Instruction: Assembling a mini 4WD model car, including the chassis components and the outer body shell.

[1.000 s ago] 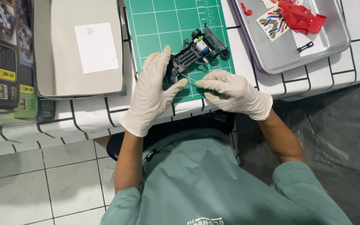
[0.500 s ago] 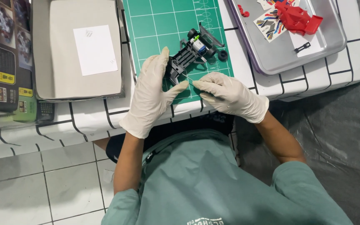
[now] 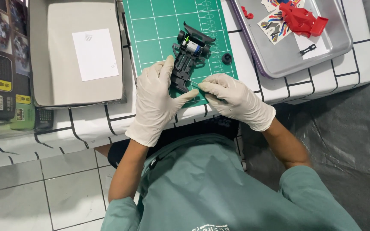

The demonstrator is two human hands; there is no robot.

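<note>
metal tray (image 3: 279,68) cut off at top edge, thin tool (image 3: 195,84) mostly hidden by right hand (image 3: 234,100)

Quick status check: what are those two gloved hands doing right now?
Left hand steadies the black toy car frame on the green mat. Right hand holds a thin tool to it. Loose black wheel lies beside.

Black toy-car chassis (image 3: 188,57): open frame, no body shell, a silver-and-blue motor with a green strip seated crosswise near its far end, one black wheel at the far left corner. It lies flat and slightly skewed on the green cutting mat (image 3: 159,30), near the surface's near edge. A thin metal rod (image 3: 193,83) touches its near end.
</note>
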